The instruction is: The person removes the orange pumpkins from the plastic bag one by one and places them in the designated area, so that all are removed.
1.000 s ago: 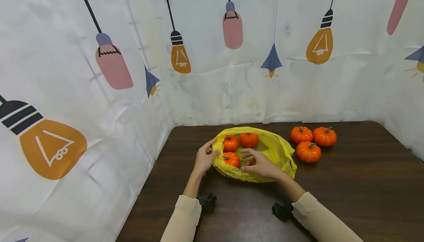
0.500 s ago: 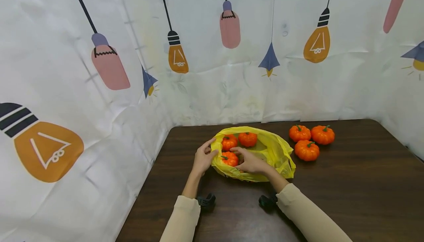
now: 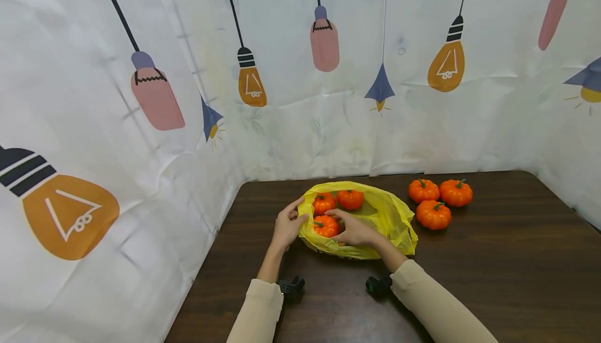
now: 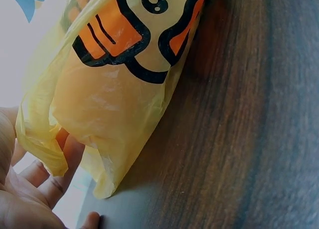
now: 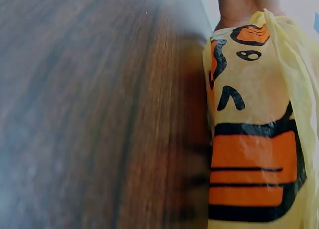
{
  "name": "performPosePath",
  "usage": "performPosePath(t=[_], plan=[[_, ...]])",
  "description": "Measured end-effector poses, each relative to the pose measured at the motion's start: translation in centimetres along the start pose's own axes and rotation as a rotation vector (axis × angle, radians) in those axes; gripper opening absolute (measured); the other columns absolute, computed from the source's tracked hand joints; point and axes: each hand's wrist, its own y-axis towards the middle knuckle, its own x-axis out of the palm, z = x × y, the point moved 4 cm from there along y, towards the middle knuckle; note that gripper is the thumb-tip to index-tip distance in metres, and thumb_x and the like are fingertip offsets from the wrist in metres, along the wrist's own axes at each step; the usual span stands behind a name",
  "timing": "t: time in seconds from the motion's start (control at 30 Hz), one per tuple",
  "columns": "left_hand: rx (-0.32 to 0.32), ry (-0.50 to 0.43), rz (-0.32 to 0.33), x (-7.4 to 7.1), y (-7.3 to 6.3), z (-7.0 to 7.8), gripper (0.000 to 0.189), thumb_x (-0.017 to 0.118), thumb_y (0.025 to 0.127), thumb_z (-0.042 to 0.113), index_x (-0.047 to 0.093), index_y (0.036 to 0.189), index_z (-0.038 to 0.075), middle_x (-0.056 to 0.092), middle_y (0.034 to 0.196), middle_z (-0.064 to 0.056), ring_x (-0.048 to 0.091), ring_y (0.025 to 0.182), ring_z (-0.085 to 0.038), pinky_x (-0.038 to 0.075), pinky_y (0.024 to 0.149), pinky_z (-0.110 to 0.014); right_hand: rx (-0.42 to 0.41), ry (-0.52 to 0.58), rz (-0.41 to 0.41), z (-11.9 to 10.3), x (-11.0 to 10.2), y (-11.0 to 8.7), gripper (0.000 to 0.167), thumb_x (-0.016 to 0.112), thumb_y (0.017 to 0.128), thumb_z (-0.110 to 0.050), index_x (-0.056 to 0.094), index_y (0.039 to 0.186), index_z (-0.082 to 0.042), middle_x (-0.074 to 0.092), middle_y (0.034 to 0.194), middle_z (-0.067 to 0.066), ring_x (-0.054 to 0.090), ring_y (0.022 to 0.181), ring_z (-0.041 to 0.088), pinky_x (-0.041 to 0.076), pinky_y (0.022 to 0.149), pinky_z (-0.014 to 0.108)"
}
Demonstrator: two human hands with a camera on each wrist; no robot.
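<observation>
A yellow plastic bag (image 3: 404,223) with a printed cartoon lies mouth up on the table, with three small orange pumpkins inside. My left hand (image 3: 286,227) holds the bag's left rim, the yellow film passing between thumb and fingers (image 4: 57,184). Reaching in over the front rim, my right hand (image 3: 355,230) grips the front pumpkin (image 3: 325,226) between thumb and fingers. Behind it sit a second pumpkin (image 3: 323,204) and a third pumpkin (image 3: 349,199). The right wrist view shows the bag's printed front (image 5: 254,154); the right fingers are hidden there.
Three more pumpkins stand together right of the bag: one at the back left (image 3: 423,190), one at the back right (image 3: 456,193) and one in front (image 3: 434,215). A dark wooden table (image 3: 507,259) carries everything. White cloth walls (image 3: 300,134) with printed lamps enclose it.
My right hand has moved left inside the bag and closed round the front pumpkin, then stayed there. The left hand keeps its place at the rim.
</observation>
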Motion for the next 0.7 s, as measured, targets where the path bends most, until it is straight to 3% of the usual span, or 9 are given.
performPosePath(t=[0.23,0.5,0.7], plan=[[0.001,0.004,0.005,0.0,0.1,-0.2,0.05,0.068,0.099,0.016,0.058,0.146,0.029,0.064,0.079,-0.004,0.036,0.051,-0.007,0.037,0.05,-0.022,0.028,-0.015,0.079,0.0,-0.9,-0.7,0.075,0.082,0.088,-0.022,0.045,0.153,-0.015,0.047,0.149,0.022,0.063,0.113,0.031,0.058,0.078,0.037],[0.008,0.002,0.005,0.0,0.1,0.0,0.051,0.068,0.098,0.015,0.058,0.146,0.027,0.06,0.075,-0.001,0.036,0.051,-0.006,0.036,0.05,-0.022,0.036,-0.008,0.123,0.0,-1.9,-1.7,0.079,0.085,0.084,-0.026,0.046,0.152,-0.018,0.048,0.146,0.021,0.058,0.12,0.038,0.055,0.091,0.048],[0.005,-0.003,0.009,0.0,0.1,0.0,0.051,0.069,0.097,0.014,0.059,0.145,0.028,0.063,0.075,-0.002,0.038,0.052,-0.007,0.037,0.051,-0.022,0.029,0.032,0.127,-0.5,-2.5,-2.8,0.081,0.084,0.085,-0.022,0.042,0.154,-0.013,0.044,0.147,0.027,0.057,0.121,0.043,0.057,0.087,0.045]])
